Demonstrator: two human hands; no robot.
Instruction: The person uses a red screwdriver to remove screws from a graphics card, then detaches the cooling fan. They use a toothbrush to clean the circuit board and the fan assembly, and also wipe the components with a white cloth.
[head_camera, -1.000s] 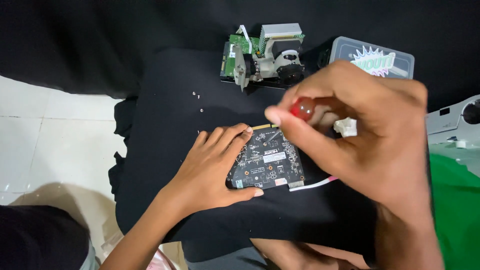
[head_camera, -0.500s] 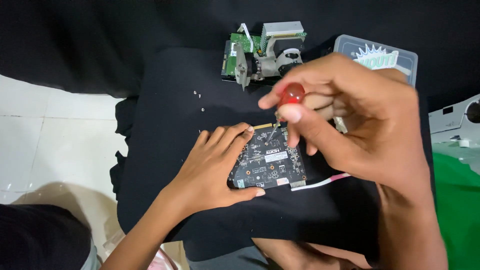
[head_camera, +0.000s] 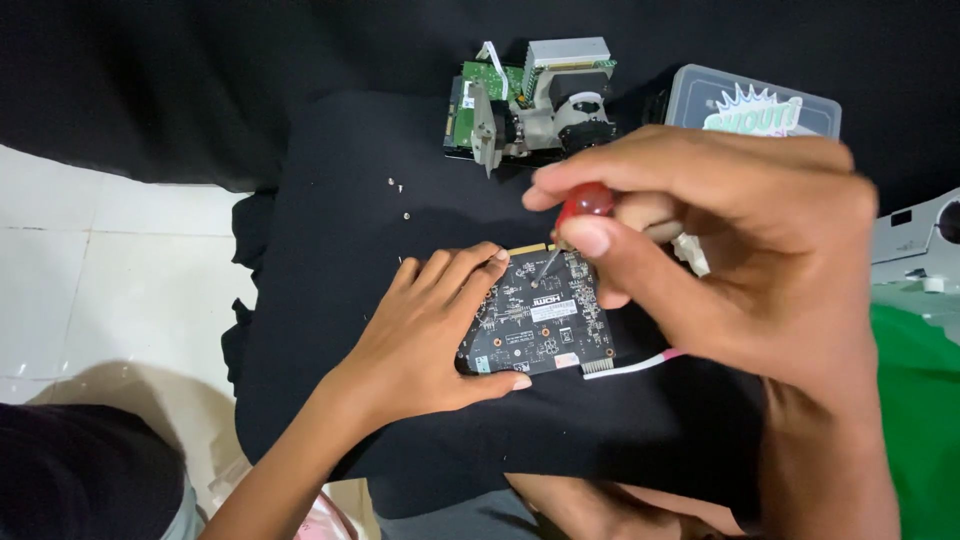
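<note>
A black circuit board (head_camera: 545, 325) lies flat on a black cloth (head_camera: 340, 250). My left hand (head_camera: 430, 335) rests on the board's left edge, fingers spread and pressing it down. My right hand (head_camera: 720, 250) grips a small screwdriver with a red handle (head_camera: 583, 203); its thin metal tip touches the upper middle of the board. Part of the board's right side is hidden under my right hand.
A stripped grey-and-green device assembly (head_camera: 535, 100) stands at the back of the cloth. A clear plastic box (head_camera: 760, 100) sits to its right. Three tiny screws (head_camera: 398, 195) lie loose on the cloth. A white flat cable (head_camera: 635, 365) runs from the board. White floor tiles lie left; a green surface shows at right.
My right hand has shifted slightly left and turned the screwdriver, its tip staying on the board. My left hand holds the board as before.
</note>
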